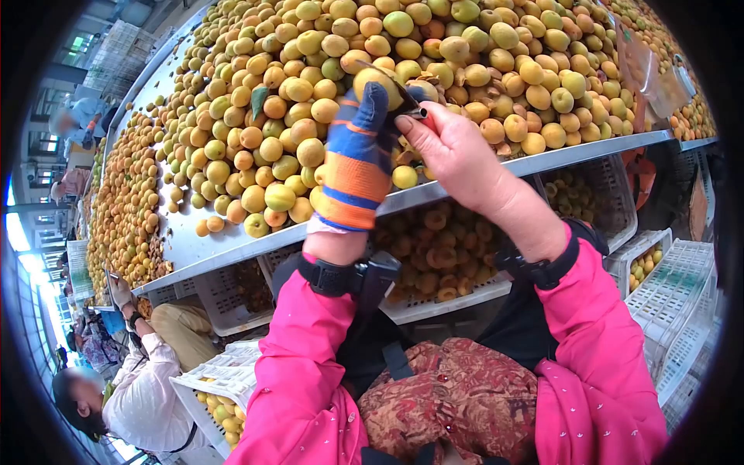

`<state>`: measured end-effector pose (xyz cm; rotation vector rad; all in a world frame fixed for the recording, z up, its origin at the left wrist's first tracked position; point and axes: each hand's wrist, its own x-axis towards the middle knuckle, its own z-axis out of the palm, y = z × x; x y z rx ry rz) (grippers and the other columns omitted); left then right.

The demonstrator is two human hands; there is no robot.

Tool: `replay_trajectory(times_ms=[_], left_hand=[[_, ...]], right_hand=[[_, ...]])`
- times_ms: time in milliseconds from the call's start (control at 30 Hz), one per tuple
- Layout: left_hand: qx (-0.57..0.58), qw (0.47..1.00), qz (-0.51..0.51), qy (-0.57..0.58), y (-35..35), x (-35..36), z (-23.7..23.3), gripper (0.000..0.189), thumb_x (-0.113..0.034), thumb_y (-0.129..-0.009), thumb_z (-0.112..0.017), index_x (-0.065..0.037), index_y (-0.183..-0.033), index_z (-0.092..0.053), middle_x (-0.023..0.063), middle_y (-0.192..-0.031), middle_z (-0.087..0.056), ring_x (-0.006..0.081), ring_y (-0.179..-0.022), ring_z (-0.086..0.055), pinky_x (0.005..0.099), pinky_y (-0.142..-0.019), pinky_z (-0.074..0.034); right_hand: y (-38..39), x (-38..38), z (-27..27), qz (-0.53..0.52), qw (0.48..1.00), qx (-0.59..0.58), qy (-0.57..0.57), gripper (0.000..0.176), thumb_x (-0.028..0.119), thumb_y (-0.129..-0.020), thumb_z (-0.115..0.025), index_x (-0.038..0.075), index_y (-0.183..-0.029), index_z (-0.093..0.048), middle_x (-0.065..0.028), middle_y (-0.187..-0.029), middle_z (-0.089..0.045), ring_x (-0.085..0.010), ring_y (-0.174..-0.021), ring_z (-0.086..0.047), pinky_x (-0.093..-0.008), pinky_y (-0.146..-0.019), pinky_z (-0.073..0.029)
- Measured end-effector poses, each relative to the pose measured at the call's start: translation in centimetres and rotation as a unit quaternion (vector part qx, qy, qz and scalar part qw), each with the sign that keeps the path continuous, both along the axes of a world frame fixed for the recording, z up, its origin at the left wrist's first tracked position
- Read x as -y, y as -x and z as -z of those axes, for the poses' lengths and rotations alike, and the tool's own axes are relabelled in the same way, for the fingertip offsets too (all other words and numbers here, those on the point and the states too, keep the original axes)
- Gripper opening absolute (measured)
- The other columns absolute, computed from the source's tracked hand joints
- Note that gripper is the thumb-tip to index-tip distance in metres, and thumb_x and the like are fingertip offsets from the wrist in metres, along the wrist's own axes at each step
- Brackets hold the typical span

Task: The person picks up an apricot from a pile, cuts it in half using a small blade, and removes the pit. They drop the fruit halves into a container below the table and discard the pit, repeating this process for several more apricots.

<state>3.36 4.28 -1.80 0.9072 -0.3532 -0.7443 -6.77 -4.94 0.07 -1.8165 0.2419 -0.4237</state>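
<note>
My left hand (pixel 358 159), in a blue and orange striped glove, holds a yellow apricot (pixel 377 87) over the front edge of the metal table (pixel 434 186). Bare, my right hand (pixel 457 151) pinches a small tool with a dark handle (pixel 423 114) against the fruit. A thin dark blade or strip runs across the top of the apricot. Its exact contact with the fruit is partly hidden by the fingers. Behind both hands lies a large heap of yellow-orange apricots (pixel 535 74).
Under the table edge are crates, one with halved apricots (pixel 442 252) and another with fruit (pixel 573 194). White crates (pixel 674 287) stack at the right. A co-worker (pixel 147 395) sits at the left beside a crate of apricots (pixel 225 415). Other people are further back.
</note>
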Motion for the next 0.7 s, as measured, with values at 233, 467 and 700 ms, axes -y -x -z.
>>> replay_trajectory(times_ms=[233, 467, 700], left_hand=[[0.183, 0.980, -0.056, -0.047, -0.3, 0.5, -0.6, 0.035, -0.029, -0.092, -0.051, -0.004, -0.117, -0.049, 0.0122, -0.101, -0.060, 0.0229, -0.096, -0.058, 0.0321, -0.085, -0.048], [-0.055, 0.995, -0.079, -0.014, 1.2, 1.1, -0.3, 0.033, -0.031, -0.091, -0.052, -0.002, -0.108, -0.055, 0.0086, -0.096, -0.061, 0.0168, -0.088, -0.059, 0.0262, -0.079, -0.048], [0.044, 0.993, -0.096, -0.057, 1.0, 1.5, 0.2, 0.037, -0.036, -0.090, -0.054, -0.002, -0.105, -0.055, 0.0078, -0.095, -0.061, 0.0163, -0.086, -0.059, 0.0278, -0.075, -0.049]], right_hand=[[0.6, 1.1, -1.5, -0.034, 0.995, -0.093, -0.029, 0.027, 0.024, -0.092, -0.049, -0.002, -0.090, -0.052, -0.0109, -0.078, -0.061, -0.0173, -0.072, -0.057, -0.0311, -0.066, -0.045], [0.6, -0.2, 0.2, 0.019, 0.998, -0.030, -0.046, 0.023, 0.021, -0.092, -0.048, -0.002, -0.092, -0.049, -0.0103, -0.076, -0.059, -0.0179, -0.070, -0.055, -0.0315, -0.065, -0.045], [0.9, 0.1, 0.0, 0.013, 0.996, -0.091, -0.017, 0.025, 0.021, -0.090, -0.048, -0.003, -0.094, -0.049, -0.0192, -0.083, -0.062, -0.0326, -0.080, -0.060, -0.0396, -0.070, -0.046]])
